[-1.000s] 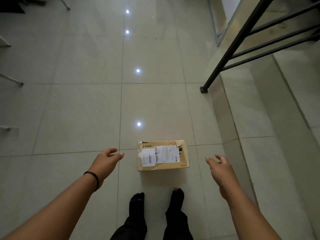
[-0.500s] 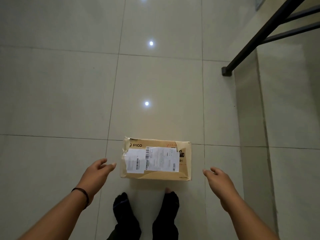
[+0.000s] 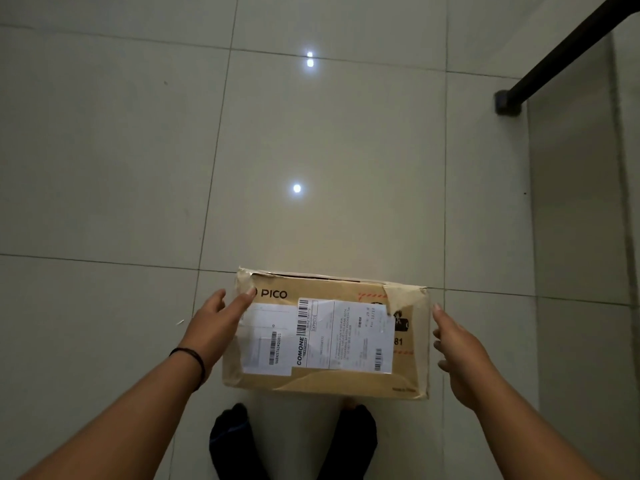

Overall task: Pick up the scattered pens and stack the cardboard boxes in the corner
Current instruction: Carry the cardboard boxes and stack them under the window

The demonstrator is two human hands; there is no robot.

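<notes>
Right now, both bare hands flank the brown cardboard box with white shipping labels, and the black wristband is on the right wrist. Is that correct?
Not quite. The black wristband is on the left wrist, as the head view shows. The left hand and right hand do flank the brown cardboard box with white shipping labels.

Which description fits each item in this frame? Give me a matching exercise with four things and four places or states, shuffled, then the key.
Things:
1. cardboard box
2. left hand
3. right hand
4. black railing post

Descriptions:
A. at the box's right end, fingers straight
B. upper right, its foot on the raised ledge's edge
C. lying flat on the floor tiles, shipping labels facing up
D. at the box's left end, thumb over the top by the PICO print

Pairs: 1-C, 2-D, 3-A, 4-B
</notes>
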